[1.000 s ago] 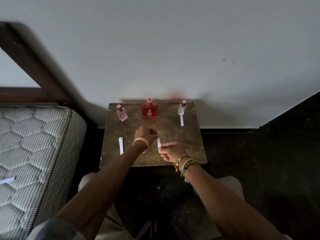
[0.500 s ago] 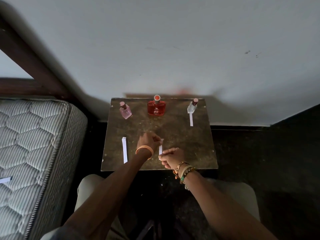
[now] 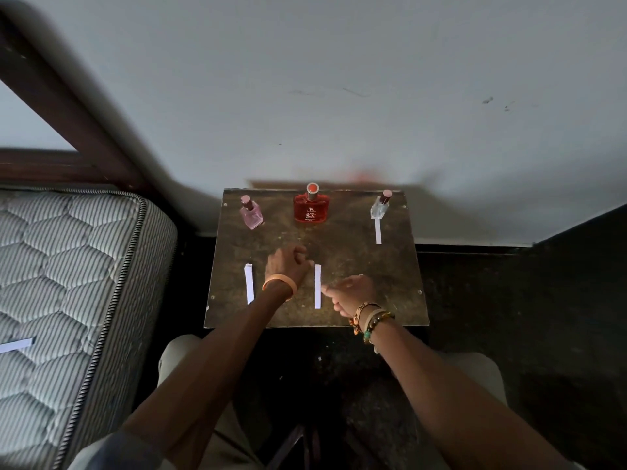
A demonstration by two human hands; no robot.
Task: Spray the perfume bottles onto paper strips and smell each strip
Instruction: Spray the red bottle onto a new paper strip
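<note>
My hands are meeting at the middle paper strip [image 3: 318, 286] on a small brown bench [image 3: 373, 276] set against a wall.

My left hand [image 3: 286, 266], in an orange wristband [image 3: 279, 283], is curling its fingers [image 3: 302, 254] right beside the strip's far end; I cannot tell whether they are pinching it or only touching it. My right hand [image 3: 353, 295], wearing beaded bracelets [image 3: 369, 317], is reaching one outstretched finger to the strip's right edge, and it is gripping nothing. The strip is lying flat. A left paper strip [image 3: 248, 283] is lying near my left wrist. Along the far edge a pink perfume bottle [image 3: 251, 213], a red perfume bottle [image 3: 311, 206] and a clear perfume bottle [image 3: 380, 208] are standing upright, with a third strip [image 3: 378, 230] lying just before the clear one.
</note>
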